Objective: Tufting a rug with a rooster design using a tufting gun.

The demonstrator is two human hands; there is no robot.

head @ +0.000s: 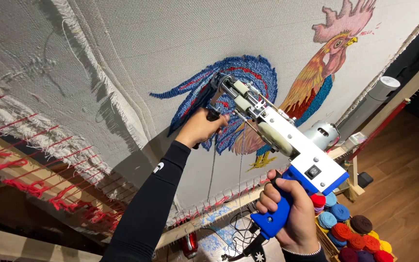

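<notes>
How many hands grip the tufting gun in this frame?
2. The left hand holds the front handle near the rooster design; the right hand grips the blue rear handle of the tufting gun. No other hands show.

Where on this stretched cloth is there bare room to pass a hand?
Bare grey backing cloth lies open above the blue tufted tail, between the frayed seam and the rooster's pink comb. It is crowded where the left hand and the white-and-blue tufting gun meet the cloth.
</notes>
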